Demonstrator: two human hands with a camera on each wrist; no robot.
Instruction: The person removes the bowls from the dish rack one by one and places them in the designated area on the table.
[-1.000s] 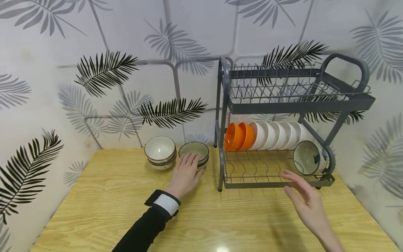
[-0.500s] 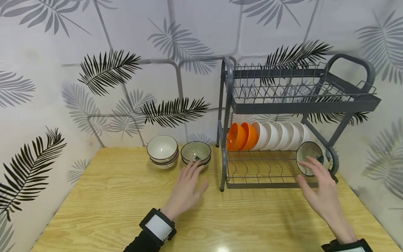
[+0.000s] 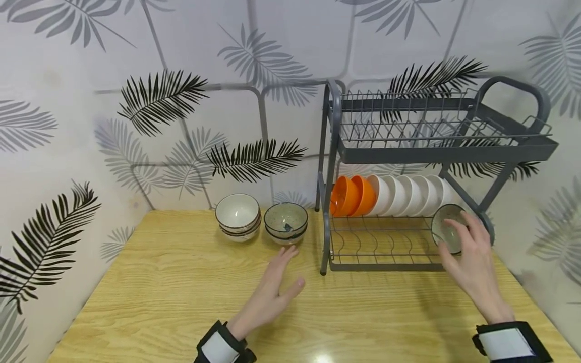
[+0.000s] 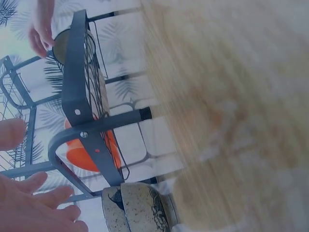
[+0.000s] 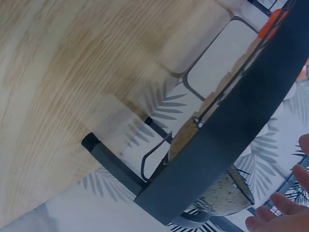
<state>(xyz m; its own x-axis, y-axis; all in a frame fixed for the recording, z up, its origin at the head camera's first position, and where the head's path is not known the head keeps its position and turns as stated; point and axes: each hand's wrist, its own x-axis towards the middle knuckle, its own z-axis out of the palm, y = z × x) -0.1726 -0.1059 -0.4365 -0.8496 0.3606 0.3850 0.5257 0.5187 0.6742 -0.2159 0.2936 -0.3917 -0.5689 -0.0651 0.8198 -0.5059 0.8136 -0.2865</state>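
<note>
My left hand (image 3: 268, 297) hovers over the table, fingers extended and thumb spread, just in front of a stack of speckled grey-green bowls (image 3: 286, 222). It holds nothing. In the left wrist view, that stack (image 4: 140, 208) shows a dark pattern on its side. My right hand (image 3: 474, 267) reaches toward a speckled bowl (image 3: 442, 229) standing on its side at the right end of the rack's lower tier. Its fingers and thumb are parted before the bowl's mouth. The right wrist view shows a gap between the fingers (image 5: 285, 208) and this bowl (image 5: 227, 193).
A two-tier dark grey dish rack (image 3: 449, 154) stands on the right of the wooden table (image 3: 172, 292). Orange bowls (image 3: 347, 196) and several white bowls (image 3: 408, 196) line its lower tier's back. A stack of white dark-rimmed bowls (image 3: 237, 212) sits left of the speckled stack.
My left hand has drawn back from the speckled stack toward me. My right hand has moved forward and right, to the speckled bowl in the rack. The view has shifted slightly.
</note>
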